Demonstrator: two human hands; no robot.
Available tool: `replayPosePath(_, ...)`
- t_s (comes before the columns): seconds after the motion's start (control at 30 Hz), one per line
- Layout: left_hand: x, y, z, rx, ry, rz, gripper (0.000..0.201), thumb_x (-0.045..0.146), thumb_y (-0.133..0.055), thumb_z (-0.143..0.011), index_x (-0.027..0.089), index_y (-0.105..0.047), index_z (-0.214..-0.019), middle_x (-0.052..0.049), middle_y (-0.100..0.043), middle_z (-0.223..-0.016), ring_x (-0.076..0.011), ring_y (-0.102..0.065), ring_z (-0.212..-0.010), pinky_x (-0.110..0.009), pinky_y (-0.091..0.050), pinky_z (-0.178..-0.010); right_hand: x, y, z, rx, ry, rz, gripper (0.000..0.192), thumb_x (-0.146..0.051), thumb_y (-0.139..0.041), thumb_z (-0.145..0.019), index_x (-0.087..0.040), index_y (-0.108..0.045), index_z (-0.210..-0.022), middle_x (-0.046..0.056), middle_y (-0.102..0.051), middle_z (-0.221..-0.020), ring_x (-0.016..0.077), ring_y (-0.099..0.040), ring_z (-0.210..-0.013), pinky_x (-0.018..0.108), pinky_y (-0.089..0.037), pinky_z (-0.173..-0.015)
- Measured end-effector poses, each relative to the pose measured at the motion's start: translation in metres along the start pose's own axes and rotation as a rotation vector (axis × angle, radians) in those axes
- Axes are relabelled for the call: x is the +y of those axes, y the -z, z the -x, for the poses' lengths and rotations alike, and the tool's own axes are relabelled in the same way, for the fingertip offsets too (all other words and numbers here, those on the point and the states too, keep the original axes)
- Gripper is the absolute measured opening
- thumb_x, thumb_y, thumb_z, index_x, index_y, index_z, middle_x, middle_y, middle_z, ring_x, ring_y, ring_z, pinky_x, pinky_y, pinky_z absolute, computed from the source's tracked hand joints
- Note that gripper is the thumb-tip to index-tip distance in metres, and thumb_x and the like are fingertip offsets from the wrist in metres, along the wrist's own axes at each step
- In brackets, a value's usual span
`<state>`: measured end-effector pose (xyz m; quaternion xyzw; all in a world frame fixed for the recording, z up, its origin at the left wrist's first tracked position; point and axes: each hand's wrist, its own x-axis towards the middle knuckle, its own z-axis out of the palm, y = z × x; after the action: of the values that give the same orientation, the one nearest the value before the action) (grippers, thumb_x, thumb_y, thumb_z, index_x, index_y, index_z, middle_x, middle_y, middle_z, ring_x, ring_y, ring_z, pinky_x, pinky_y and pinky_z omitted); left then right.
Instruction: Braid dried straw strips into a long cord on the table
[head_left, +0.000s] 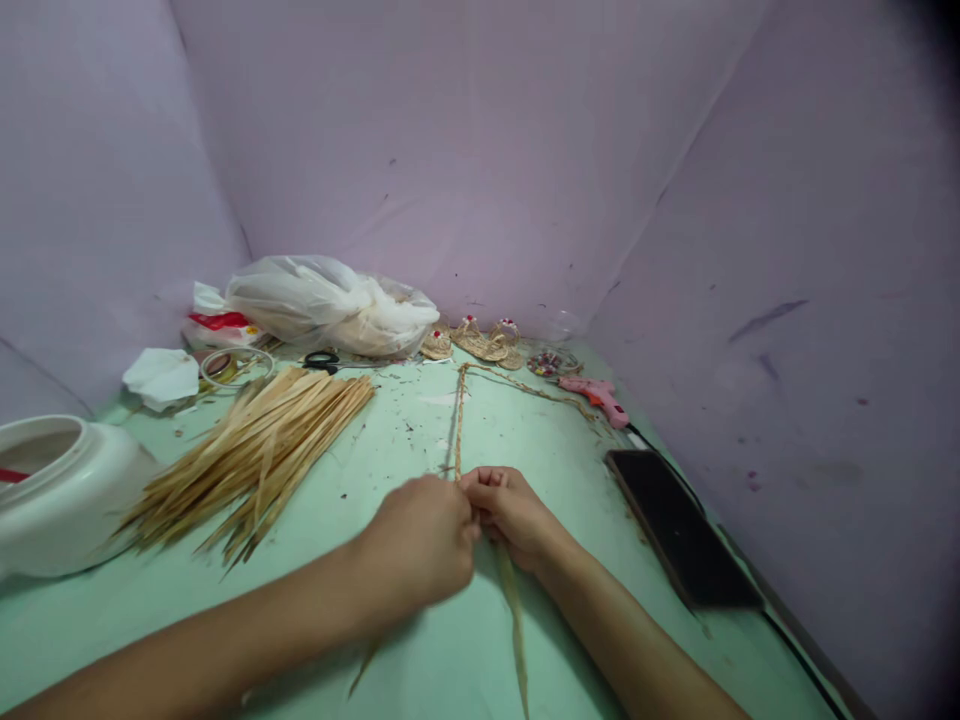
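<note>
Just below the middle of the frame, the left hand (426,535) and the right hand (511,512) meet knuckle to knuckle on the pale green surface (420,660), both closed tight on the near end of a thin twisted straw cord (458,425). From the pinch the cord runs almost straight up the picture, away from the person, then bends to the right near the far wall and trails toward the pink glue gun (596,397) at centre right. Its long axis is thus nearly vertical in the frame, in line with the gap between the two hands, and neither hand is nearer to it than the other: each grips it at the same spot. Below the hands, loose flat straw strips (514,625) hang down toward the bottom edge; I cannot tell exactly which fingers hold them. To the left of centre lies a fanned bundle of cut dried straw strips (259,455), closer to the left hand and well apart from the cord, with a white plastic jar (64,495) at the left edge. A dark flat phone (679,530) lies to the right, near the right forearm. A crumpled clear plastic bag (330,305) and small woven straw pieces (476,340) sit along the far wall.
</note>
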<state>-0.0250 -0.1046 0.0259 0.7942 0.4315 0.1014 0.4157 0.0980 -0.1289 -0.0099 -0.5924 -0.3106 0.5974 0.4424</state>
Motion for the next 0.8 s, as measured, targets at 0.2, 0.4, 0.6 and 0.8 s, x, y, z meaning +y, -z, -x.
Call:
replayPosePath(0.2,-0.010,0.022,-0.026,-0.098,0.312,0.409,0.023,0.024,-0.047,-0.064,0.012,-0.058,-0.081,0.002,-0.048,-0.045,-0.0082,-0.037,-0.033,-0.020,-0.025,-0.036,0.002,0.002,-0.002,-0.057,0.062,0.024,0.017,-0.026,-0.056,-0.060,-0.015,-0.047,-0.051,-0.006,-0.039,-0.038,0.0028,-0.025,-0.033,0.020,-0.013,-0.035)
replayPosePath(0.4,-0.023,0.007,-0.031,-0.292,0.283,0.545,0.012,0.023,-0.049,-0.060,0.012,-0.052,-0.055,0.004,-0.040,-0.037,-0.0050,-0.031,-0.029,-0.018,-0.023,-0.033,0.000,0.009,-0.004,-0.113,0.119,0.182,0.013,-0.025,-0.058,-0.059,-0.014,-0.054,-0.059,-0.002,-0.053,-0.050,0.0045,-0.034,-0.039,0.019,-0.024,-0.041)
replayPosePath(0.6,-0.023,-0.002,-0.035,0.010,0.142,0.087,0.012,0.011,-0.047,-0.051,0.014,-0.042,-0.040,0.006,-0.027,-0.035,-0.0043,-0.024,-0.037,-0.019,-0.016,-0.037,0.003,0.011,0.004,0.149,0.415,0.895,0.012,-0.017,-0.051,-0.065,-0.015,-0.063,-0.065,0.002,-0.060,-0.058,0.0102,-0.047,-0.052,0.021,-0.030,-0.049)
replayPosePath(0.8,-0.025,-0.006,-0.033,0.005,0.139,0.220,0.012,0.011,-0.045,-0.050,0.014,-0.041,-0.040,0.006,-0.024,-0.035,-0.0038,-0.020,-0.038,-0.020,-0.013,-0.037,-0.010,-0.005,0.030,0.320,0.454,1.298,0.018,-0.022,-0.049,-0.070,-0.019,-0.066,-0.064,0.005,-0.062,-0.067,0.0136,-0.052,-0.056,0.024,-0.027,-0.050)
